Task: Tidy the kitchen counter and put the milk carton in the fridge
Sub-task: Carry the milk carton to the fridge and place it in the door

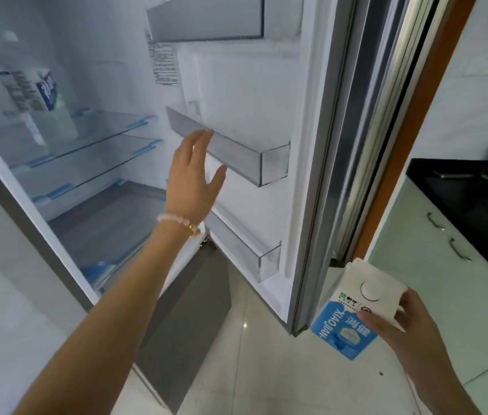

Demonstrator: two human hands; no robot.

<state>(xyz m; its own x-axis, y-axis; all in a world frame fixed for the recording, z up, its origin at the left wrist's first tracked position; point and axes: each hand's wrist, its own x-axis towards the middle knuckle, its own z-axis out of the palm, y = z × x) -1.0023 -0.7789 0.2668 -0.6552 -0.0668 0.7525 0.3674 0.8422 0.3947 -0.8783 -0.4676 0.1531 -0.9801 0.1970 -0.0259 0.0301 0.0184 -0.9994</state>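
The fridge stands open, its door (266,94) swung to the right with clear door bins. My left hand (193,178) is stretched out with straight fingers in front of the middle door bin (245,157), holding nothing. My right hand (407,324) grips a blue and white milk carton (353,313) by its top, low at the right, outside the fridge and below the door's edge. Another carton (36,91) stands on the upper glass shelf (102,127) inside.
A lower door bin (254,253) and an upper one (206,19) hang on the door. At the right a black counter (458,193) tops pale green cabinets (434,265), with small items on it. Light tiled floor (266,369) lies below.
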